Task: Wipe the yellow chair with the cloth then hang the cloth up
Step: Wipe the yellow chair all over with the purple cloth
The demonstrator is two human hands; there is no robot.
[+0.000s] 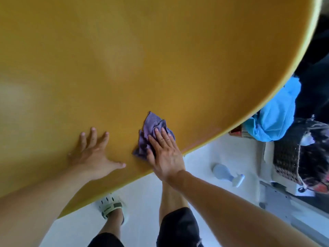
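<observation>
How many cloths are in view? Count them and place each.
2. A purple cloth lies crumpled on the yellow chair under the right hand. A blue cloth is bunched beyond the chair's right edge. Others may be hidden.

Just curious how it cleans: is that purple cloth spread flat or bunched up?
Bunched up: the purple cloth shows folds and creases under the right hand on the yellow chair.

Smooth matt yellow chair (142, 59), crumpled woven purple cloth (153, 127)
</observation>
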